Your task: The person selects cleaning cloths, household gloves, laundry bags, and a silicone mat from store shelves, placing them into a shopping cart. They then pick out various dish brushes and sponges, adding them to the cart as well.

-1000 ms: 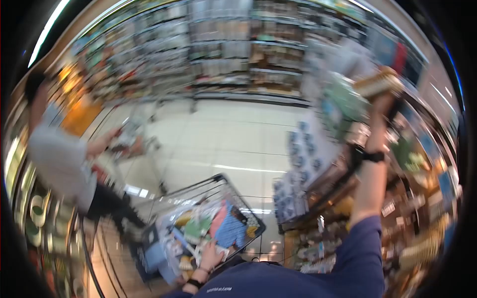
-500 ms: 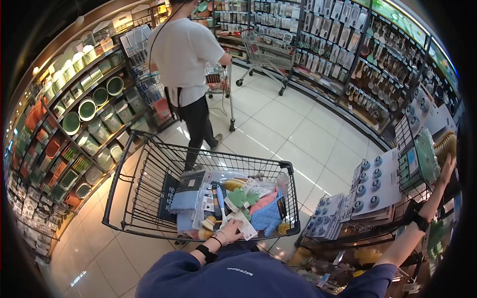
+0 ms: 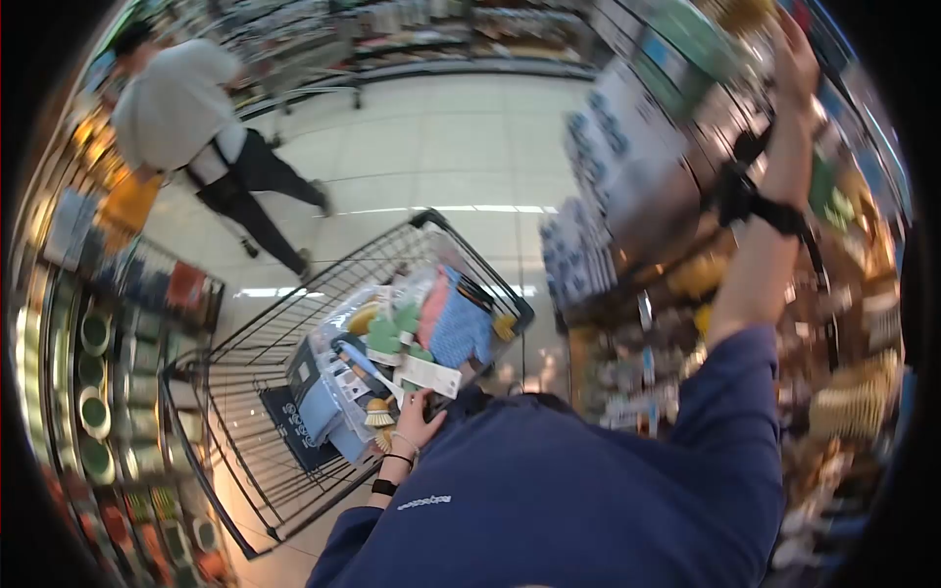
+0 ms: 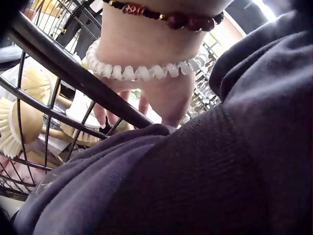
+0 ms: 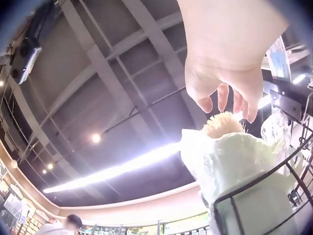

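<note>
My left hand (image 3: 419, 423) reaches over the cart's near rim (image 4: 73, 78), its fingers extended beside a white card (image 3: 431, 376) and a brush with pale bristles (image 3: 378, 412). In the left wrist view that hand (image 4: 146, 90) has its fingers pointing down and apart beyond the rim; whether they touch the card is hidden. My right hand (image 3: 796, 73) is raised at the upper right by a tan-bristled brush (image 3: 740, 13) and a green package (image 3: 678, 59). The right wrist view shows this hand (image 5: 227, 73) with spread fingers hanging just above the bristles (image 5: 224, 125); contact is unclear.
Blue cloth items (image 3: 463, 328) and packages lie in the wire cart (image 3: 235, 392). A person in a white shirt (image 3: 181, 103) walks at the upper left. Shelves of green containers (image 3: 96, 416) stand left, a display rack (image 5: 264, 181) right.
The view has swung right, so cart and walking person appear turned and shifted left. My right hand, earlier gripping the brush, now has spread fingers above it. The left hand remains by the card.
</note>
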The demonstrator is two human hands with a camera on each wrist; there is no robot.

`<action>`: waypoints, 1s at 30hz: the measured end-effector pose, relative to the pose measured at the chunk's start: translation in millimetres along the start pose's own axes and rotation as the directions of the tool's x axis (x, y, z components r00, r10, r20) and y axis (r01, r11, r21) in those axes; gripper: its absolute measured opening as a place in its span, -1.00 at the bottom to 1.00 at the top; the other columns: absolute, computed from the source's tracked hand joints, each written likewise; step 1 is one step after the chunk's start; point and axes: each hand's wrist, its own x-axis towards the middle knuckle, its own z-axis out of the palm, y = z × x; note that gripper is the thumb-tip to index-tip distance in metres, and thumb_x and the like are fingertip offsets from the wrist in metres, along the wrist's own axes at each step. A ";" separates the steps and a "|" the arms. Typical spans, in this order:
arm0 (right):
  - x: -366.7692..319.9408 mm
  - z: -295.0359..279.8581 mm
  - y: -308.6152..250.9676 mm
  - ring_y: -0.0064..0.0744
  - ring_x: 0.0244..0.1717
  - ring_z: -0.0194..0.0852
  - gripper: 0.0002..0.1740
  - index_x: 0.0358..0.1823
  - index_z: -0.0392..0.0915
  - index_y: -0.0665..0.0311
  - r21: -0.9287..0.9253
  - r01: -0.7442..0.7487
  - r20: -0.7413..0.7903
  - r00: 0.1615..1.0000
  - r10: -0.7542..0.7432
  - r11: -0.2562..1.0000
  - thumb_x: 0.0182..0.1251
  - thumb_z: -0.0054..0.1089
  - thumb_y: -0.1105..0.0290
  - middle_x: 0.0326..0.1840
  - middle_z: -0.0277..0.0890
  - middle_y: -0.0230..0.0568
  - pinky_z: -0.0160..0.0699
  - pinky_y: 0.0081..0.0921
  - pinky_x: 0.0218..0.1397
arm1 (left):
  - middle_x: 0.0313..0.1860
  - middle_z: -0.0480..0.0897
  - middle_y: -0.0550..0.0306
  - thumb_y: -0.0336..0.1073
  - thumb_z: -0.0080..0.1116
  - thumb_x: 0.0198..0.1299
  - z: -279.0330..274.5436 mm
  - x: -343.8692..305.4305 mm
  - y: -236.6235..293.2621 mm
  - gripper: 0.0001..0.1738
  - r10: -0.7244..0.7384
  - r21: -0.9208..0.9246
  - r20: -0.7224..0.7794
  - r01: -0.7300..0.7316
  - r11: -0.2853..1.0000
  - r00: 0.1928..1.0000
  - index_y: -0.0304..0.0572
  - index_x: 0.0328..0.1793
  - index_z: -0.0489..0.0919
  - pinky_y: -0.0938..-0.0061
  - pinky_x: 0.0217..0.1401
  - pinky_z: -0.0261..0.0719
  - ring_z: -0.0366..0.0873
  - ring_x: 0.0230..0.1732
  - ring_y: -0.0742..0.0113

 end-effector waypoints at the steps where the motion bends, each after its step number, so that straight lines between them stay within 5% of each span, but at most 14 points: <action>1: -25.0 2.5 -60.7 -0.31 0.16 0.23 -0.53 0.11 0.28 0.47 -0.034 -0.075 0.088 0.993 0.078 0.997 0.16 0.01 0.45 0.13 0.30 -0.02 0.14 -0.51 0.23 | -0.14 0.34 -0.07 -0.22 0.26 -0.11 0.8 -0.7 -3.2 -0.39 0.017 -0.053 0.030 -0.015 0.998 0.999 -0.19 0.09 0.30 0.37 -0.09 0.43 0.39 -0.19 0.12; 2: -18.3 -7.5 -9.8 -0.32 0.11 0.27 -0.57 0.07 0.31 0.48 0.070 0.057 0.028 0.998 -0.059 0.996 0.15 -0.01 0.47 0.07 0.35 -0.06 0.17 -0.52 0.20 | -0.25 0.40 -0.01 -0.28 0.27 -0.12 3.6 -0.7 -8.9 -0.36 0.003 -0.105 0.076 0.005 0.994 0.997 -0.19 0.11 0.27 0.42 -0.17 0.45 0.42 -0.27 0.21; 6: -104.2 -3.4 -104.4 -0.47 -0.08 0.36 -0.66 -0.01 0.37 0.43 0.145 -0.151 -0.076 0.984 0.163 0.978 0.17 -0.06 0.48 -0.06 0.42 -0.18 0.30 -0.60 0.02 | -0.41 0.46 0.11 -0.34 0.28 -0.13 4.2 1.5 -22.3 -0.29 -0.104 -0.142 0.220 0.137 0.980 0.970 -0.12 0.17 0.17 0.45 -0.29 0.47 0.43 -0.43 0.29; 8: -149.7 -14.7 -90.7 -0.40 0.00 0.33 -0.64 0.01 0.37 0.40 0.128 -0.125 0.007 0.992 0.125 0.984 0.19 -0.01 0.41 -0.04 0.41 -0.15 0.27 -0.54 0.09 | -0.40 0.46 0.10 -0.35 0.27 -0.12 2.9 4.8 -29.4 -0.29 -0.076 -0.157 0.264 0.120 0.980 0.961 -0.10 0.18 0.17 0.46 -0.30 0.47 0.43 -0.43 0.30; 9: -181.4 -18.9 -104.4 -0.57 -0.13 0.41 -0.71 -0.05 0.45 0.33 0.029 -0.279 0.021 0.960 0.278 0.960 0.20 0.04 0.41 -0.16 0.51 -0.27 0.33 -0.66 -0.03 | -0.40 0.46 0.10 -0.35 0.27 -0.12 1.4 6.0 -32.4 -0.29 -0.067 -0.175 0.281 0.120 0.977 0.957 -0.09 0.18 0.16 0.46 -0.32 0.47 0.43 -0.44 0.30; 10: -210.2 -17.3 -105.1 -0.60 -0.23 0.42 -0.78 -0.13 0.47 0.35 0.120 -0.277 0.067 0.960 0.270 0.953 0.20 -0.01 0.48 -0.24 0.51 -0.30 0.37 -0.67 -0.11 | -0.40 0.46 0.09 -0.37 0.25 -0.11 1.0 7.5 -34.2 -0.25 -0.039 -0.176 0.306 0.097 0.980 0.951 -0.09 0.22 0.11 0.46 -0.32 0.47 0.43 -0.43 0.31; 14: -329.2 -34.0 -120.6 -0.69 -0.41 0.38 -0.90 -0.39 0.50 0.37 0.009 -0.662 0.353 0.703 0.617 0.749 0.13 0.06 0.48 -0.44 0.49 -0.39 0.38 -0.71 -0.33 | -0.40 0.46 0.08 -0.37 0.22 -0.08 -4.3 13.1 -28.4 -0.20 0.031 -0.107 0.368 0.009 0.994 0.929 -0.09 0.28 0.04 0.44 -0.35 0.47 0.44 -0.45 0.29; 15: -351.2 -45.3 -126.6 -0.68 -0.38 0.37 -0.91 -0.41 0.48 0.37 -0.212 -0.722 0.440 0.531 0.724 0.658 0.15 0.02 0.51 -0.43 0.48 -0.36 0.37 -0.68 -0.30 | -0.40 0.45 0.06 -0.36 0.21 -0.07 -5.3 15.0 -28.4 -0.18 0.045 -0.065 0.386 -0.021 0.998 0.922 -0.09 0.30 0.00 0.42 -0.36 0.47 0.45 -0.46 0.26; 17: -388.8 -65.0 -139.2 -0.68 -0.54 0.32 -0.80 -0.45 0.49 0.41 -0.346 -0.710 0.477 0.430 0.766 0.614 0.12 0.11 0.36 -0.61 0.45 -0.32 0.32 -0.64 -0.46 | -0.41 0.45 0.05 -0.35 0.20 -0.07 -7.3 19.3 -27.8 -0.15 0.075 -0.023 0.430 -0.072 0.997 0.899 -0.09 0.32 -0.03 0.41 -0.38 0.47 0.46 -0.47 0.23; 19: -413.8 -87.2 -155.3 -0.55 -0.48 0.43 -0.77 -0.38 0.50 0.41 -0.448 -0.709 0.512 0.296 0.806 0.545 0.13 0.11 0.33 -0.52 0.51 -0.23 0.40 -0.59 -0.38 | -0.41 0.45 0.03 -0.33 0.20 -0.07 -11.0 20.6 -26.7 -0.14 0.097 0.048 0.449 -0.132 0.990 0.888 -0.08 0.33 -0.05 0.39 -0.41 0.46 0.48 -0.48 0.19; 27: -479.5 -175.7 -218.7 -0.25 -0.20 0.52 -0.62 -0.07 0.40 0.38 -0.666 -0.705 0.235 0.111 0.966 0.243 0.13 0.10 0.28 -0.24 0.54 -0.04 0.44 -0.42 -0.08 | -0.33 0.48 -0.21 -0.34 0.13 -0.03 -8.8 27.8 -27.8 0.00 0.212 0.047 0.514 -0.274 0.961 0.831 -0.09 0.39 -0.32 0.23 -0.31 0.45 0.50 -0.37 -0.12; 28: -488.1 -185.3 -226.4 -0.23 -0.18 0.51 -0.59 -0.06 0.40 0.37 -0.668 -0.717 0.217 0.067 0.974 0.199 0.13 0.10 0.25 -0.22 0.54 -0.04 0.43 -0.41 -0.07 | -0.26 0.49 -0.33 -0.36 0.12 -0.03 -7.7 27.8 -27.1 0.04 0.283 0.014 0.501 -0.335 0.942 0.818 -0.09 0.39 -0.41 0.20 -0.24 0.46 0.50 -0.31 -0.21; 29: -494.4 -193.3 -233.3 -0.22 -0.16 0.50 -0.57 -0.04 0.39 0.37 -0.670 -0.726 0.202 0.024 0.979 0.157 0.13 0.10 0.23 -0.21 0.53 -0.03 0.42 -0.40 -0.06 | -0.13 0.44 -0.40 -0.39 0.12 -0.04 -14.7 27.0 -8.9 0.06 0.131 0.062 0.576 -0.203 0.977 0.807 -0.08 0.39 -0.43 0.22 -0.14 0.45 0.48 -0.21 -0.22; 30: -498.6 -200.3 -239.1 -0.22 -0.13 0.48 -0.54 -0.01 0.37 0.35 -0.684 -0.720 0.194 -0.023 0.981 0.118 0.13 0.09 0.20 -0.19 0.52 -0.02 0.41 -0.38 -0.05 | -0.06 0.40 -0.42 -0.41 0.12 -0.05 -10.1 27.2 -14.5 0.07 0.221 0.018 0.549 -0.276 0.961 0.806 -0.07 0.39 -0.44 0.23 -0.08 0.43 0.46 -0.14 -0.23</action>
